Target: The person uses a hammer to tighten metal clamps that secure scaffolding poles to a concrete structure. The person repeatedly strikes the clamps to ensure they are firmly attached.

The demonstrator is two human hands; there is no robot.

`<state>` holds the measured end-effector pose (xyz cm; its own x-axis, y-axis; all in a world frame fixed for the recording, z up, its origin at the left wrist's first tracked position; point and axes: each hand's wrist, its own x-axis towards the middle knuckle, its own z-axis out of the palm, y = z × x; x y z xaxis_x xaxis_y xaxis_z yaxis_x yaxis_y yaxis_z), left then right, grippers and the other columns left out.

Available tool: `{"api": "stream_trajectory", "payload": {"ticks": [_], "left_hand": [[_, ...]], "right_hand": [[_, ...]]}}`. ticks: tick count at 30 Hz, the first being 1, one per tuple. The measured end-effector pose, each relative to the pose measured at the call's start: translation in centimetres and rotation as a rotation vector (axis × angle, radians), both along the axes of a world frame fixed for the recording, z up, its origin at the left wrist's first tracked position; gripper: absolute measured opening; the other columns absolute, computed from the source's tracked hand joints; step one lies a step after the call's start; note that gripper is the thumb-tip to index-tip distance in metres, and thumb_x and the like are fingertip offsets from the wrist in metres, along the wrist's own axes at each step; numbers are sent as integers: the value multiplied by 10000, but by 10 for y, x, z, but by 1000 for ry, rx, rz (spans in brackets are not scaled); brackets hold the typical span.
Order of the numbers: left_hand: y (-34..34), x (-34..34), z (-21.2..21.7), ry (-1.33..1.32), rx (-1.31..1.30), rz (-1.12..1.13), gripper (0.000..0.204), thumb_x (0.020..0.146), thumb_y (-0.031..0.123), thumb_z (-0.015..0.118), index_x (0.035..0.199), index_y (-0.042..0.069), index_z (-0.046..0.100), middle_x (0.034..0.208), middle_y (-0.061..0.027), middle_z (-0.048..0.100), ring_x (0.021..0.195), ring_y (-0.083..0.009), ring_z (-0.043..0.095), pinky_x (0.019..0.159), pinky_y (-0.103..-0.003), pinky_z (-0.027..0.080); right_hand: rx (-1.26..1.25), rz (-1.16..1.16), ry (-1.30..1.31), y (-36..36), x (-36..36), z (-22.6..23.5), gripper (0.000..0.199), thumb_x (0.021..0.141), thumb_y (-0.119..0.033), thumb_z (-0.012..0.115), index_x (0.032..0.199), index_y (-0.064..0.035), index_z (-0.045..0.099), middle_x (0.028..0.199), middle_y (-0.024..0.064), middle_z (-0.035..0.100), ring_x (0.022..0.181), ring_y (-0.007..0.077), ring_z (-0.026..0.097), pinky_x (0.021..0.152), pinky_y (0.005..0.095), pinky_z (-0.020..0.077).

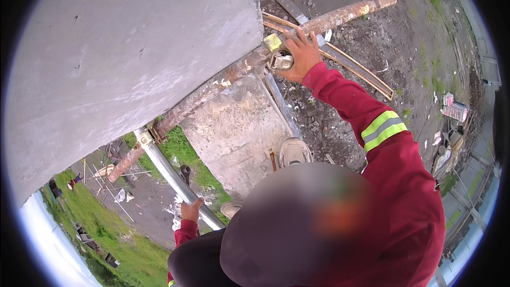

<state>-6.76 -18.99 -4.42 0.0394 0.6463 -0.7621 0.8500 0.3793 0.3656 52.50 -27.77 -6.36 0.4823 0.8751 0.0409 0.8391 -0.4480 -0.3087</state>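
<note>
Low on the left, my left hand [192, 210] is closed round a silvery metal tube [171, 165]. The tube's upper end meets a rusty scaffold pipe [204, 93] at a coupler [146, 136]. My right hand [303, 56] is curled round a metal scaffold clamp [281, 61], its fingers reaching over the rusty pipe. Part of the clamp is hidden by that hand. Beside the fingertips, a small yellow block [273, 42] sits against the pipe.
A big grey concrete face [133, 37] fills the upper left. Below the pipe lies a concrete slab [234, 127], with my shoe [295, 152] at its edge. Long boards [361, 72] lie on the rubble to the right. Grass and dirt spread far below left.
</note>
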Motion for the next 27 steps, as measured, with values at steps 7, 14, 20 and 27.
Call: {"api": "stream_trajectory", "payload": {"ticks": [7, 14, 20, 27], "left_hand": [[6, 25, 23, 163, 10, -110, 230, 710, 171, 720, 825, -11, 641, 759, -50, 639, 648, -151, 573, 581, -340, 448], [12, 87, 53, 387, 25, -166, 475, 659, 378, 775, 911, -14, 678, 840, -138, 675, 776, -237, 656, 707, -357, 502], [28, 132, 36, 437, 38, -203, 475, 690, 406, 748, 913, -7, 670, 823, -123, 668, 763, -227, 652, 694, -351, 498], [39, 137, 37, 435, 63, -229, 479, 726, 438, 718, 916, 2, 661, 802, -107, 660, 749, -214, 646, 680, -344, 494]], "right_hand": [[225, -37, 75, -1, -3, -9, 624, 579, -462, 751, 1093, -152, 583, 1313, 39, 539, 1357, 408, 270, 1064, 683, 87], [322, -89, 196, -5, -6, -12, 594, 565, -447, 790, 1052, -164, 602, 1315, 27, 543, 1377, 380, 246, 1059, 690, 65], [337, -153, 354, -6, -16, -16, 657, 593, -412, 793, 1144, -140, 561, 1323, 59, 536, 1406, 327, 206, 1078, 647, 92], [-9, -65, 235, -5, -2, 12, 816, 636, -542, 713, 1341, -211, 469, 1382, 16, 480, 1400, 322, 232, 1058, 705, 60]]}}
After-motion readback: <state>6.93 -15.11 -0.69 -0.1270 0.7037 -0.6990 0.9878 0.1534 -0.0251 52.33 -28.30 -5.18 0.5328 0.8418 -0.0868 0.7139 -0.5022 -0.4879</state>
